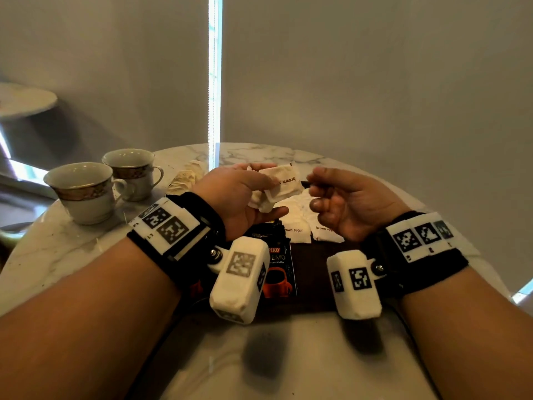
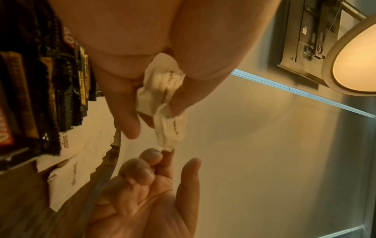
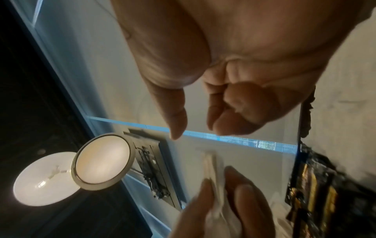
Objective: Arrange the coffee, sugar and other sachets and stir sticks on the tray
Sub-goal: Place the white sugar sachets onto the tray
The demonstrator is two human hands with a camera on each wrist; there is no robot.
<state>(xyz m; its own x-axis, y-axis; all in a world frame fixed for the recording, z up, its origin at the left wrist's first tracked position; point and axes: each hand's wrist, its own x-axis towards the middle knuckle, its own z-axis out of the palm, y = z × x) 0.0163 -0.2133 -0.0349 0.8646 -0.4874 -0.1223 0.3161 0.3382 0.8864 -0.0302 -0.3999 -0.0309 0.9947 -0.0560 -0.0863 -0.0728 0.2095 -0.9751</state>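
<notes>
Left hand (image 1: 236, 197) up above the tray (image 1: 314, 272), fingers pinched on white sugar packs (image 1: 277, 183). Right hand (image 1: 346, 203) at 3 o'clock, fingers bent, holding nothing. More packs at 6 o'clock.

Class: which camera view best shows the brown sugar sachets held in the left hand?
The head view: the brown sugar sachets show their printed face in the left hand. The left wrist view shows them bunched and edge-on; the right wrist view shows them blurred.

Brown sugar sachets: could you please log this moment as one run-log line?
left hand: grips brown sugar sachets | right hand: empty, beside sachets | tray: coffee sachets, sugar sachets
</notes>
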